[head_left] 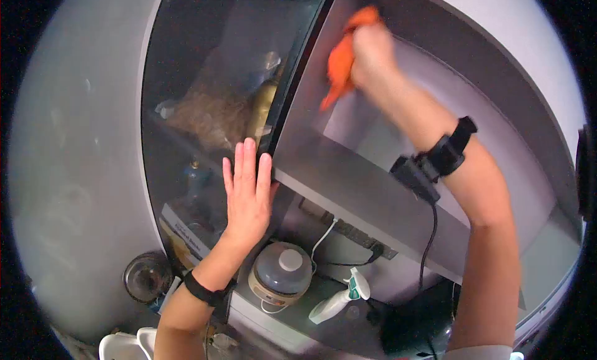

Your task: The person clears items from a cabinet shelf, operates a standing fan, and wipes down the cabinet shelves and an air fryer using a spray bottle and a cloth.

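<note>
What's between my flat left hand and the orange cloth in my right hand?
In the head view, a long black edging strip, then a flat grey panel, lie between your left hand and the orange cloth.

Domed appliance (278, 280) (pale knob (290, 260) on top)

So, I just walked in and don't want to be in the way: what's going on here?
A person's right hand, blurred, holds an orange cloth at the inner side wall above the grey shelf. Their open left hand is at the edge of the dark glass panel. Below the shelf, a white spray bottle sits beside a domed appliance; neither hand touches them.
</note>
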Available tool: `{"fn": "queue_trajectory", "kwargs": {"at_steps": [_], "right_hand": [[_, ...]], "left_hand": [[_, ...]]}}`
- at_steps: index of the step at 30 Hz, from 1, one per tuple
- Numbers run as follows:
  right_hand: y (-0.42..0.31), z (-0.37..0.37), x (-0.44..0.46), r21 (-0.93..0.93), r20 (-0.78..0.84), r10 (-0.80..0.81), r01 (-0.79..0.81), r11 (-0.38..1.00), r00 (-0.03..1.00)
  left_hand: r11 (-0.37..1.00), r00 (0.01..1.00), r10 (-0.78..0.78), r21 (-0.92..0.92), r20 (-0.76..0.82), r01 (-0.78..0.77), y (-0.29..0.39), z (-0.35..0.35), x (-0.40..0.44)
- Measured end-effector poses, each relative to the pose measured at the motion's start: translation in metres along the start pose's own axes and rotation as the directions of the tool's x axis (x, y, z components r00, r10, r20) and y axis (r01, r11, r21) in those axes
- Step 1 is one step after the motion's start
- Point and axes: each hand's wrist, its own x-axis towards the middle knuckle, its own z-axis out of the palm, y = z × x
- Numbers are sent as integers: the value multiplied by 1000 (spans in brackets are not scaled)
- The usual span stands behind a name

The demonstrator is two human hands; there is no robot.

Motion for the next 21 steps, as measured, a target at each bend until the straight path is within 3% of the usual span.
{"fn": "queue_trajectory", "kwargs": {"at_steps": [1, 2, 3, 5, 7, 9, 10, 11, 12, 13, 14, 16, 17, 18, 21], "right_hand": [[-14, 2, 18, -37, 142, -309, 317, 948, 941], [-30, 11, 8, 4, 89, -101, 101, 995, 991], [-21, 12, 0, -376, 261, -320, 401, 835, 911], [23, 13, -48, -543, 290, -596, 641, 543, 749], [61, 7, -121, -559, 393, -444, 593, 580, 805], [90, -15, -152, -636, 645, -110, 611, 471, 756], [55, 0, -143, -711, 529, 265, 250, 657, 806], [22, 18, -124, -734, 410, 622, -164, 659, 666], [20, 22, -105, -571, 275, 746, -521, 634, 607], [49, 6, -75, -608, 304, 833, -579, 543, 463], [86, -14, -63, -604, 298, 837, -588, 538, 460], [156, -43, -39, -885, 174, 753, -235, 402, 635], [150, -39, -37, -963, 147, 669, -48, 265, 729], [144, -39, -39, -964, 146, 664, -45, 262, 733], [106, -42, -82, -875, 423, 613, 124, 469, 667]], "left_hand": [[1000, 1000, -4, 6, 7, 4, 0, -1, 1], [1000, 1000, -4, -4, -1, 4, 0, -1, 1], [1000, 1000, -1, -17, -2, 0, 0, -1, 2], [1000, 1000, -6, -27, 23, 7, 0, -1, 0], [998, 999, -29, -60, -22, 27, -1, 1, 2], [1000, 999, -25, -3, 31, 25, -4, -1, 0], [1000, 999, -22, -3, 28, 22, -4, -2, 0], [1000, 999, -26, -6, 26, 26, -3, -2, -1], [1000, 1000, -15, -5, 18, 15, 1, -2, 1], [1000, 1000, -18, -18, 5, 18, 3, -3, 2], [1000, 1000, -19, -17, 3, 19, 3, -2, 1], [1000, 1000, 5, -10, -12, -5, -1, -1, 3], [1000, 1000, 6, -9, -26, -6, -2, 0, 4], [1000, 1000, -8, -17, -30, 8, 1, 0, 3], [1000, 1000, -15, -16, -26, 15, 0, -1, 3]]}}
